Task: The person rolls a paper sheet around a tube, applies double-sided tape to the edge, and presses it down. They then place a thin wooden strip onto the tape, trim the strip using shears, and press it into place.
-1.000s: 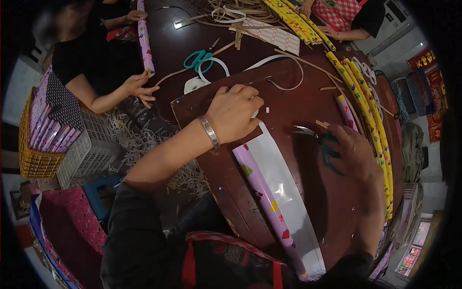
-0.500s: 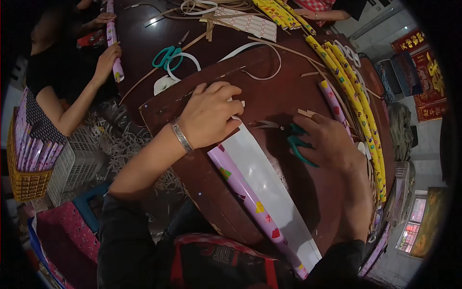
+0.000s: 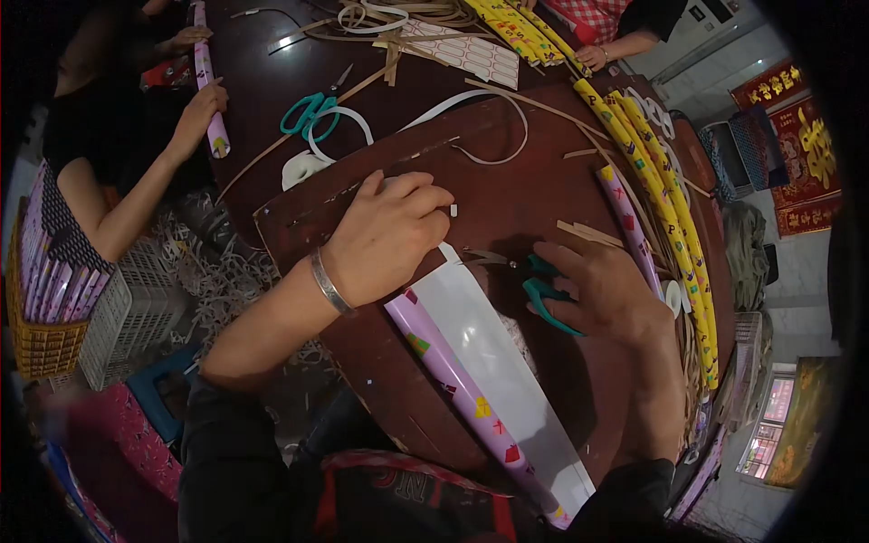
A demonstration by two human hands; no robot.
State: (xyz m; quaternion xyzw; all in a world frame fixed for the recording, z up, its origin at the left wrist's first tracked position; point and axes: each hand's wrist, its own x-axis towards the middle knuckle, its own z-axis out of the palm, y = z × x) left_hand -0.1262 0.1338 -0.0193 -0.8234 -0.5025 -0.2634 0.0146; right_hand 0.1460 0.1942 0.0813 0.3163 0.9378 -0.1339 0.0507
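Observation:
My left hand (image 3: 389, 237) is closed, its fingers curled above the far end of a partly rolled sheet of wrapping paper. A small white piece (image 3: 453, 210), perhaps tape, shows at its fingertips; the thumb is hidden. The sheet's printed lilac roll (image 3: 462, 389) runs toward my body, with its white underside (image 3: 493, 353) lying flat beside it. My right hand (image 3: 606, 290) is closed around the green handles of a pair of scissors (image 3: 549, 308). Their blades point left, near the far end of the white sheet.
Another pair of green scissors (image 3: 310, 115) lies by a white tape roll (image 3: 303, 169). Yellow printed rolls (image 3: 665, 190) and a lilac roll (image 3: 631, 226) line the right side. A co-worker's hand (image 3: 201, 113) holds a roll at left; another person's hand (image 3: 602, 56) is at the back.
My left hand has drawn back slightly from the sheet's far end, the white piece moving with it. My right hand and the scissors have shifted left and slightly toward me.

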